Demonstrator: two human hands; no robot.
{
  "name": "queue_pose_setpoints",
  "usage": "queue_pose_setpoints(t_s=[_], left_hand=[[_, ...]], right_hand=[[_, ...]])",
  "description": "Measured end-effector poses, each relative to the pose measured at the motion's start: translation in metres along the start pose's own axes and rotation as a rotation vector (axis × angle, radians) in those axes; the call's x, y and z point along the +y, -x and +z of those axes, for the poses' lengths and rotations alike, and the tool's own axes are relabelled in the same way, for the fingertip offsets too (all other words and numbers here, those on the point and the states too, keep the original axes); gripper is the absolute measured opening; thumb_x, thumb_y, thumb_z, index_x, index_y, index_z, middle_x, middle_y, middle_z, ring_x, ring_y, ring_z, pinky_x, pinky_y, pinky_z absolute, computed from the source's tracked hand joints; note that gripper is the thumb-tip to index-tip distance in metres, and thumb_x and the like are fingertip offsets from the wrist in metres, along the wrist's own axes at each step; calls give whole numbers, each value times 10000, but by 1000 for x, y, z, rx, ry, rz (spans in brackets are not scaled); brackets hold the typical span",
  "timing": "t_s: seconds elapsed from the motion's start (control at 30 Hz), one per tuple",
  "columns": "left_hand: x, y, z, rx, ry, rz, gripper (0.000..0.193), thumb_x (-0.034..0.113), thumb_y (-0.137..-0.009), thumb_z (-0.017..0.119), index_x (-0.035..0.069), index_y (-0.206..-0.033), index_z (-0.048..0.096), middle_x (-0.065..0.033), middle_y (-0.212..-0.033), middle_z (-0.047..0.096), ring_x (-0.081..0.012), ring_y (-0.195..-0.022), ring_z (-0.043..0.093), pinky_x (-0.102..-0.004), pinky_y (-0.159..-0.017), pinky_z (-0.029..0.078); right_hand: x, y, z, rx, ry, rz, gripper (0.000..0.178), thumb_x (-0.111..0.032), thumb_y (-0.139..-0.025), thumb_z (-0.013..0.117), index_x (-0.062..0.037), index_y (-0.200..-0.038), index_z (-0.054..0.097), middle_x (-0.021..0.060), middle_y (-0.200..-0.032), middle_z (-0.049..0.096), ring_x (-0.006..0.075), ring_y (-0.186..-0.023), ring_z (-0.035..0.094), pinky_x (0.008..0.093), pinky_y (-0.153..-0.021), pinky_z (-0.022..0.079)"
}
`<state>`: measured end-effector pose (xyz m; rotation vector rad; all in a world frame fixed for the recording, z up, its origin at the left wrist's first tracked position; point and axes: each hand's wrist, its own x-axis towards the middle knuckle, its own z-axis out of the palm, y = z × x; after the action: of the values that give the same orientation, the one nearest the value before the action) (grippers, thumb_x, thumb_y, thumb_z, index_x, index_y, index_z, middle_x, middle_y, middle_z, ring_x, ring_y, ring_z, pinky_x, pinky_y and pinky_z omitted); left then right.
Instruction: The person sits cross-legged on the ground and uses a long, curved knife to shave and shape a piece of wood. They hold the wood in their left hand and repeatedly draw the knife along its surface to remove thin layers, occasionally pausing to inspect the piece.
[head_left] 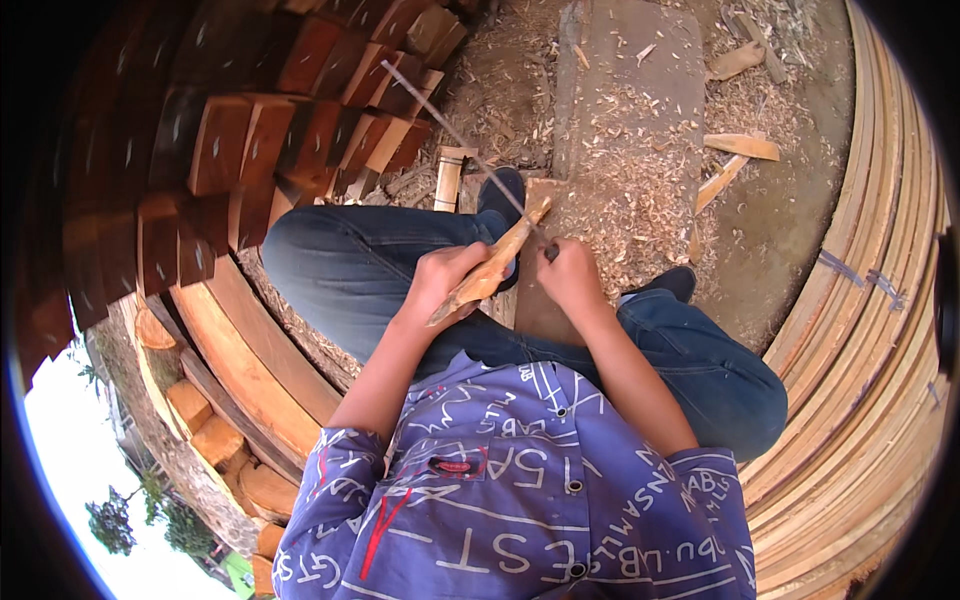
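Note:
My left hand [444,280] is closed around a roughly shaped piece of wood [492,274], pale orange, with a jagged pointed lower end. It slants up to the right above my lap. My right hand [572,278] grips the dark handle of a long thin-bladed tool [440,116]. Its narrow metal blade runs up and to the left, past the upper end of the wood, where the two cross. From this angle I cannot tell whether the blade touches the wood, or whether it is a long knife or a file.
Stacked reddish-brown timber blocks [240,145] rise at the left. Long pale boards [850,330] lie bundled at the right. Wood shavings [640,150] cover the ground ahead. A short upright wooden piece [449,180] stands beside my shoe [501,190]. Thick beams [255,340] lie at the lower left.

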<state>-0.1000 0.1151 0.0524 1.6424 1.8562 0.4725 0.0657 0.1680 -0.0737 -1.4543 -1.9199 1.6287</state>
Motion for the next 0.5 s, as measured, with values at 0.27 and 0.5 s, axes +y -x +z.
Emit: queue_pose_setpoints(t_s=[0.27, 0.5], left_hand=[[8, -47, -16, -171, -84, 23, 204, 69, -740, 755, 26, -842, 584, -113, -664, 583, -308, -586, 575, -376, -559, 453], [-10, -37, -7, -208, -96, 23, 226, 129, -713, 763, 45, -835, 592, -83, -665, 562, -274, -594, 574, -362, -568, 442]], right_hand=[[-9, -13, -14, -142, -13, 106, 204, -146, -801, 640, 50, -745, 628, 279, -659, 594, 449, -672, 616, 487, -621, 497], [-12, -31, -32, -238, -21, 100, 191, -146, -797, 641, 41, -758, 629, 269, -687, 614, 443, -683, 624, 489, -631, 504]])
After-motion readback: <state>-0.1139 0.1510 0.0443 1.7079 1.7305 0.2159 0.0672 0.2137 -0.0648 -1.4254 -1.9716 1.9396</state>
